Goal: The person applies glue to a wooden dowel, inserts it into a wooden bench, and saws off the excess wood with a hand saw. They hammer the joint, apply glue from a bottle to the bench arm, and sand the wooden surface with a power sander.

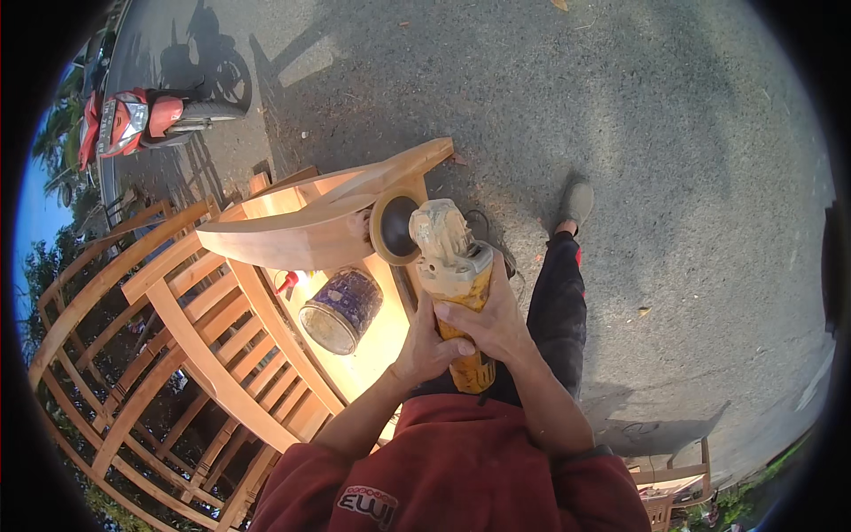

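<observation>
Both my hands are wrapped round the yellow body of an angle grinder, held upright in front of my red shirt. My left hand grips its lower left side, and my right hand closes round the right side, higher up. The grinder's dusty head carries a round disc, turned to the left. That disc is against or very near the end of a curved wooden piece; whether it touches, I cannot tell. The wood's surface is pale and smooth, with a darker patch close to the disc.
A stained blue bucket and a small red object are on the pale board below the curved piece. Slatted wooden furniture frames crowd the left. A red motorcycle stands at far left. Grey asphalt spreads to the right.
</observation>
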`<state>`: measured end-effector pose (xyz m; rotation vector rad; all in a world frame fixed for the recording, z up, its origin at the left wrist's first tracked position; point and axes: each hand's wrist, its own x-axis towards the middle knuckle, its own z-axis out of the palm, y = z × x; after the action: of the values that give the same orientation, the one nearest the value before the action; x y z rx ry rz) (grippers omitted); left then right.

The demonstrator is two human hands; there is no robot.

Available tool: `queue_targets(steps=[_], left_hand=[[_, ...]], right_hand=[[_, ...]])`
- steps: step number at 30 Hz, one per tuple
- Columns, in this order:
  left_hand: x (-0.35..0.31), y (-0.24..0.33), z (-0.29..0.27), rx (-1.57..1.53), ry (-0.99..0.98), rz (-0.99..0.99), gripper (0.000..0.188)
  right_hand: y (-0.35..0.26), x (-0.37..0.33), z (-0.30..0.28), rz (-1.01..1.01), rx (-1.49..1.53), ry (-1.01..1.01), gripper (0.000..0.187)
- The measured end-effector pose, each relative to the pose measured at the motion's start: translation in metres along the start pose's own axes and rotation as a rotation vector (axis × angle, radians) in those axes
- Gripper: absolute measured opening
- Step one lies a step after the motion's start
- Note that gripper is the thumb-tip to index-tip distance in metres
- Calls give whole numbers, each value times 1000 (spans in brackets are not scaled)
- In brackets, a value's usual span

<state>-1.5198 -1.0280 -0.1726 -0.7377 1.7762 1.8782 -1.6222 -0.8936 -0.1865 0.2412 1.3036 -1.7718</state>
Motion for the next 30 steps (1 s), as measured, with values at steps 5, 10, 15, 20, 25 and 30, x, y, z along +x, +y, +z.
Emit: queue_targets(steps=[5,10,15,20,25,30], left_hand=[[-30,-1,-11,229,77,223,73],[-22,4,-2,169,144,223,62],[2,15,8,-45,140,107,90],[13,27,10,29,151,-84,89],[23,39,11,204,168,-210,76],[34,45,11,407,189,-225,73]], right_hand=[[-49,-10,27,43,-341,-117,97],[-37,-7,23,62,-330,-87,93],[-17,11,8,85,-37,-65,86],[6,24,-1,97,206,-61,84],[9,36,-8,187,397,-89,82],[28,47,-14,193,465,-120,83]])
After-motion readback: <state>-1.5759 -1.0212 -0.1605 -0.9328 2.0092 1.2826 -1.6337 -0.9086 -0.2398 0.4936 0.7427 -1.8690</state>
